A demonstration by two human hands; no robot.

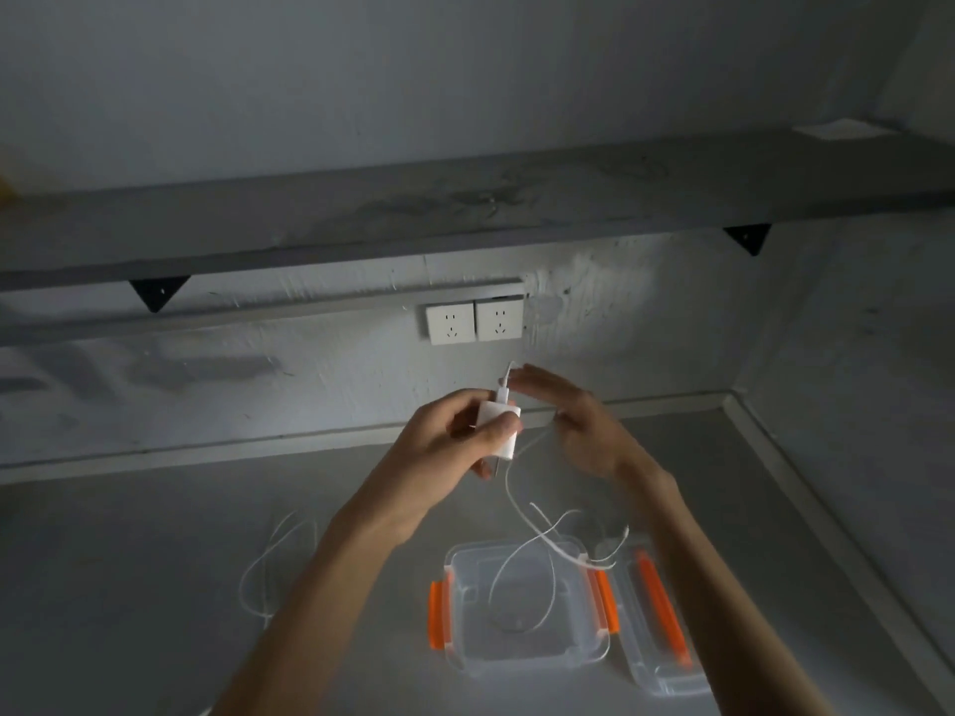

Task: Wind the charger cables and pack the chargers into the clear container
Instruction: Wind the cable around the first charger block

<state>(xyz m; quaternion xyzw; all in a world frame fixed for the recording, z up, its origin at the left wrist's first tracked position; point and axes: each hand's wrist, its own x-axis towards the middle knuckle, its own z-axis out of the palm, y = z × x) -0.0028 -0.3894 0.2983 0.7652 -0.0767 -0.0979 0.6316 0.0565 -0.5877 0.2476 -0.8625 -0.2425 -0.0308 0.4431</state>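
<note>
While left hand (444,449) grips the charger (509,446) upright, cable end up, right hand (584,426) hovers straight-fingered.

The container (522,666) stands on the table (155,586), with its lid (656,633) just beside it on the right. Well left of the container lies a loose cable (274,571). Above and behind the container, the left hand (444,447) holds a charger (498,431), whose cord (517,514) hangs over the container. Farther behind are wall sockets (473,323), under a shelf (465,209).
</note>
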